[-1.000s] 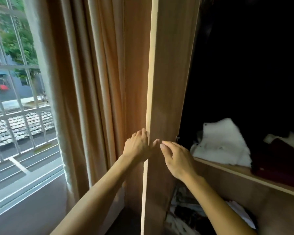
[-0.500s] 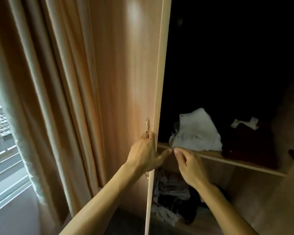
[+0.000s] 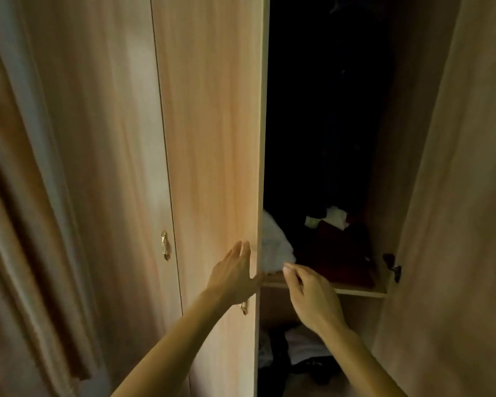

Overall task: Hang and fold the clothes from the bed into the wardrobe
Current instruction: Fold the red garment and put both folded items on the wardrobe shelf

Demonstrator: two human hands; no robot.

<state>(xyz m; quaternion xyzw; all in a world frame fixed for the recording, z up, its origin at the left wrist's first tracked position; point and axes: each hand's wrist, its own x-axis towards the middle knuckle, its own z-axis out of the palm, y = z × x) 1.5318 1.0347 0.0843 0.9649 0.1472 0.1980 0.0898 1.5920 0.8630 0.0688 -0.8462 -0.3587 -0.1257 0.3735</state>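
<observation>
Left grip [image 3: 235, 270]: wide open, fingers straight, palm flat on the face of the wardrobe door [image 3: 212, 167], right at its free edge, with the thumb reaching toward that edge.
Right grip [image 3: 312, 293]: loose and holding nothing, fingers lightly curled, hovering just in front of the shelf [image 3: 358, 292] lip, across the door edge from the left grip.
White garment [image 3: 277, 247]: on the shelf just beyond the right grip's fingertips, partly hidden behind the door edge (close, but I can't tell whether they touch).
Dark red garment [image 3: 341, 256]: on the same shelf, farther in and to the right of the right grip, with a small white piece [image 3: 337, 217] behind it.
Lower clothes [image 3: 307, 345]: a pale and dark jumble under the shelf, below the right wrist.
Brass handle [image 3: 164, 245]: on the neighbouring door, to the left of the left grip.
Second handle [image 3: 244, 308]: peeking out just under the left palm.
Open door [image 3: 455, 196]: swung out, well to the right of the right grip, with a dark hinge [image 3: 393, 266] on its inner side.
Curtain [image 3: 26, 224]: hanging far to the left of the left grip.
Upper wardrobe: too dark to make out.
</observation>
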